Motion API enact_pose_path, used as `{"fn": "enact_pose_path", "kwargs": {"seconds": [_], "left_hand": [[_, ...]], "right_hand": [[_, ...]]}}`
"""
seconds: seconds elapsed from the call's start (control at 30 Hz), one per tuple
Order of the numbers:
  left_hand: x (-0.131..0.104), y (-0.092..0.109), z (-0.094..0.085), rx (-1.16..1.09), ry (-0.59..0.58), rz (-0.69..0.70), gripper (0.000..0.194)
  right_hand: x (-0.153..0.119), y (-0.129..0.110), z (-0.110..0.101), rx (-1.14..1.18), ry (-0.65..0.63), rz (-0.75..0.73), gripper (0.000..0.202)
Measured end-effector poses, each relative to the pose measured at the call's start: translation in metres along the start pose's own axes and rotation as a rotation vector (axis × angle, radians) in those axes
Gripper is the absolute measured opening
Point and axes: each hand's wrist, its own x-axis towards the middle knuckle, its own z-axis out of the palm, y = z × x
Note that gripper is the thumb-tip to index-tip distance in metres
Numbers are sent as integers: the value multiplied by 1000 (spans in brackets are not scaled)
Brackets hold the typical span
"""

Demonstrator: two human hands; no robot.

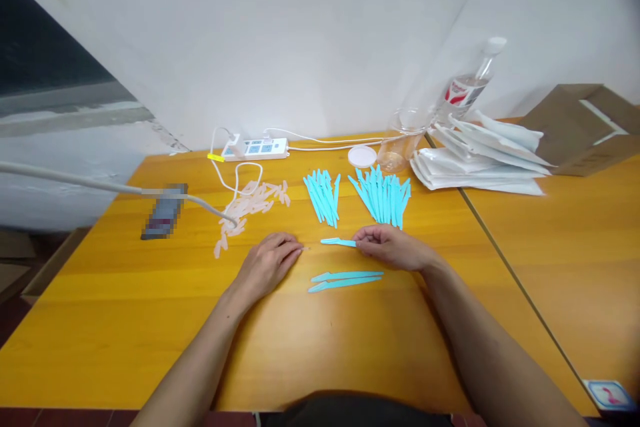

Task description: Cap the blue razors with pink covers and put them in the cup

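The bench [125, 327] spreads under everything, and at its far right a cardboard box [545, 127] leans over a stack of white packets [475, 180]. A labelled bottle [463, 93] stands behind those packets, beside a clear jar [400, 150]; all of this sits back near the wall, I judge to leave me working room in front.

Two bunches of blue sticks lie ahead of me, a fuller one [383, 197] and a slimmer one [324, 199], roughly lined up within each, probably so single sticks lift out easily. My right hand [395, 248] lies just in front of the fuller bunch, my left hand [267, 263] nearer the scattered pale pink pieces [257, 199].

Closer to me, two blue sticks [350, 275] lie side by side, below and between my hands. My right fingertips pinch one blue stick [337, 241] by its end, its shaped end pointing left, perhaps to keep that end free. Smallest is the pale sliver [307, 249] that my left thumb and finger seem to pinch; it lies at their tips, facing the stick across a small gap.
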Motion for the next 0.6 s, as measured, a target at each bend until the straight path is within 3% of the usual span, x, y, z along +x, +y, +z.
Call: {"fn": "enact_pose_path", "kwargs": {"seconds": [0.23,0.47,0.6], "left_hand": [[17,18,9,-443,-93,-386,45],[17,34,19,-507,-144,-378,43],[15,42,19,-420,-169,-292,40]], "right_hand": [[-4,-4,-1,-1,-11,4,44],[-4,-7,1,-54,-26,-18,47],[-4,-12,11,-186,3,-122,40]]}}
